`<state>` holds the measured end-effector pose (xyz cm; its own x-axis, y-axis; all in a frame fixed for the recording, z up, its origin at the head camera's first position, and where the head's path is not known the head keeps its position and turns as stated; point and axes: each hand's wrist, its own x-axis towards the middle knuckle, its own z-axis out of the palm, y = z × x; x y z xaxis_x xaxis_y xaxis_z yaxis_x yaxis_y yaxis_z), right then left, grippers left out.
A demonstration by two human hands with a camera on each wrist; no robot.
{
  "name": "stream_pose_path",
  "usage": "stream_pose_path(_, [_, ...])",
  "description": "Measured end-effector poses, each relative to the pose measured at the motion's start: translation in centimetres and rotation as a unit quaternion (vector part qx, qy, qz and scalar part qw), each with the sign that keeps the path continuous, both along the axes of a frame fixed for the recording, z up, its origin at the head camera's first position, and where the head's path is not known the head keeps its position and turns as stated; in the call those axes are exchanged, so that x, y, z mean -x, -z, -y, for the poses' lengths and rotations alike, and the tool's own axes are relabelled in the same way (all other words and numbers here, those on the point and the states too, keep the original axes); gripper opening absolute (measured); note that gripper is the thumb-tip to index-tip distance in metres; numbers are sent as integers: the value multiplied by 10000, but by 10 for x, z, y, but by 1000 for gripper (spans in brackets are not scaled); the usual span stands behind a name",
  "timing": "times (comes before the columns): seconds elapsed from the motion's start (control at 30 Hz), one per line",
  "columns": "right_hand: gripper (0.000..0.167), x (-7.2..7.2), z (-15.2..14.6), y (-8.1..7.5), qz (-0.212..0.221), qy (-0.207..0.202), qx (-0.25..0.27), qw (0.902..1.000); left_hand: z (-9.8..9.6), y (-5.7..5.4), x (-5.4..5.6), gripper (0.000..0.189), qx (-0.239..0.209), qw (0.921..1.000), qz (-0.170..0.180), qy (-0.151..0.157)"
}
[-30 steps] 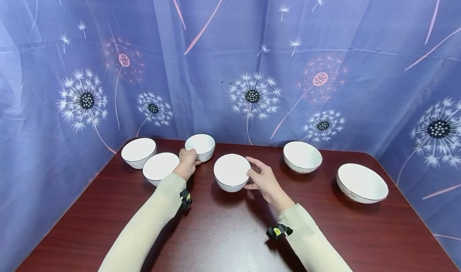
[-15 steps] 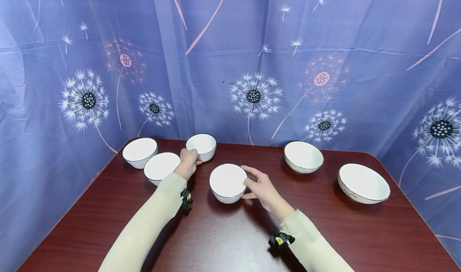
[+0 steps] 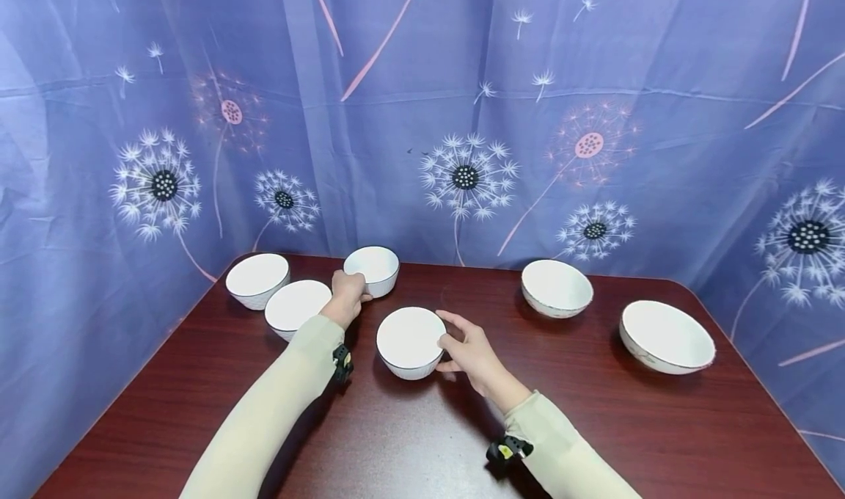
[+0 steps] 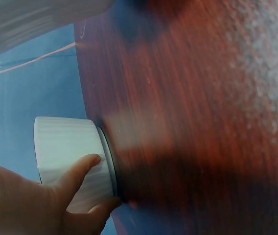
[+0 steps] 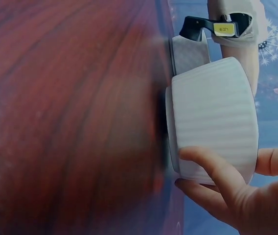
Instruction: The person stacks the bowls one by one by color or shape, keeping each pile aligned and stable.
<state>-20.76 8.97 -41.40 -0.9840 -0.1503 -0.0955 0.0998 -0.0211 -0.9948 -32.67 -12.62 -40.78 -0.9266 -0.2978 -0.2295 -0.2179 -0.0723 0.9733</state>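
Observation:
In the head view, my left hand [image 3: 346,297] grips the near left side of a small white bowl [image 3: 379,266] at the back of the table. The left wrist view shows two fingertips on this bowl's ribbed outer wall [image 4: 70,139]. My right hand [image 3: 477,356] holds another white ribbed bowl [image 3: 411,341] by its right side, thumb at the rim and fingers along the wall. In the right wrist view, that bowl [image 5: 215,117] is upright, close to the tabletop; whether its foot touches is hard to tell.
Two more white bowls, one at the far left corner [image 3: 257,277] and one beside my left hand [image 3: 295,307], stand on the dark red table [image 3: 396,447]. Two wider patterned bowls stand at right, one farther back [image 3: 556,288] and one nearer [image 3: 665,336]. A blue dandelion curtain [image 3: 396,154] hangs behind.
My right hand has brought its bowl toward me and slightly left, away from the back bowl. My left hand keeps its hold on the back bowl, nearly still.

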Motion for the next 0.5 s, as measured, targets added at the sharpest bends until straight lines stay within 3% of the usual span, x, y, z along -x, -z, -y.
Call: stream_pose_path(0.5, [56,-2,2,6,14,-98,-39,9999,-2,0,4,69,-51,10000,-9,-82])
